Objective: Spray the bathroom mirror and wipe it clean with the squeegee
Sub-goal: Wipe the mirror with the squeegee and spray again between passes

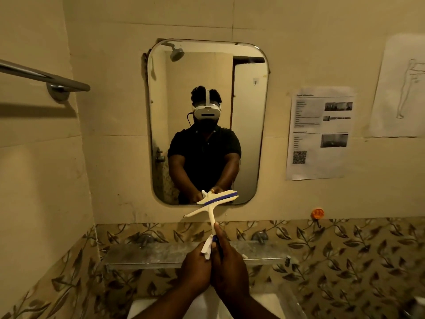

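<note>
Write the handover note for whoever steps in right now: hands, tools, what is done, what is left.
Left hand: closed on the lower end of the squeegee handle.
Right hand: also wrapped on the handle, index finger stretched up along it.
Squeegee: held up in front of the mirror, blade tilted, right end across the mirror's bottom edge; whether it touches the glass is unclear.
Spray bottle: not in view.
Glass shelf sits below the mirror, above the sink.
Done: cannot tell whether the mirror was sprayed or wiped.
Left: check the glass is wet, then squeegee it.
</note>
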Motion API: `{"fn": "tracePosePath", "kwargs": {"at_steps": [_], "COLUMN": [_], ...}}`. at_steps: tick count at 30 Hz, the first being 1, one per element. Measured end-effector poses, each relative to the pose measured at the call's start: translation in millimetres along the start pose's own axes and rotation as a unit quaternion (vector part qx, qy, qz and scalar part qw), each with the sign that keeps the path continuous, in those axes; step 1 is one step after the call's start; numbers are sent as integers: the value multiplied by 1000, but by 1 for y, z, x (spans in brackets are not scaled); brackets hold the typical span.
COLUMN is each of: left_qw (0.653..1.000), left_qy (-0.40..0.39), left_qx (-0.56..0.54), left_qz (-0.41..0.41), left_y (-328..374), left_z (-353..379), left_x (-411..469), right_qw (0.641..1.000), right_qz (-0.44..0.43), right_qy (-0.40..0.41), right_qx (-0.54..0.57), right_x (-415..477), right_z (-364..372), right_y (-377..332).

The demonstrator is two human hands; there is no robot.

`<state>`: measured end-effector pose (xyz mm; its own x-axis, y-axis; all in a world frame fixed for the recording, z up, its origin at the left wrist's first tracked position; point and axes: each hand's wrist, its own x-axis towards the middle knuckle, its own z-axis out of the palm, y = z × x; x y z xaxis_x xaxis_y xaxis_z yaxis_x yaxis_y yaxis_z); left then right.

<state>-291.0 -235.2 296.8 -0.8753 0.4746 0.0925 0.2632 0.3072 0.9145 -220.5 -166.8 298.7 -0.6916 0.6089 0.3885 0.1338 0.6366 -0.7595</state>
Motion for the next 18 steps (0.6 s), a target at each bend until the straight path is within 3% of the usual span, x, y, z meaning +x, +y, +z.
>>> {"fn": "tracePosePath", "kwargs": {"at_steps": [6,10,14,18], "left_qw": [1000,998,999,992], "left_qy": [-19,-44,-40,-108], "left_qx": [10,42,4,-29], "left_qz": [23,16,18,55], "left_y": [11,22,35,38], "left_z": [41,66,84,105], "left_x": [1,5,1,-4], "right_qw": [1000,999,996,988], "right_qz": [21,33,46,52], "right_qy": [7,11,35,85], "right_qx": [-14,20,67,115], "right_x": [4,10,13,0], "right_z": [-34,-56,-76,-86], "right_y": [24,41,53,59]}}
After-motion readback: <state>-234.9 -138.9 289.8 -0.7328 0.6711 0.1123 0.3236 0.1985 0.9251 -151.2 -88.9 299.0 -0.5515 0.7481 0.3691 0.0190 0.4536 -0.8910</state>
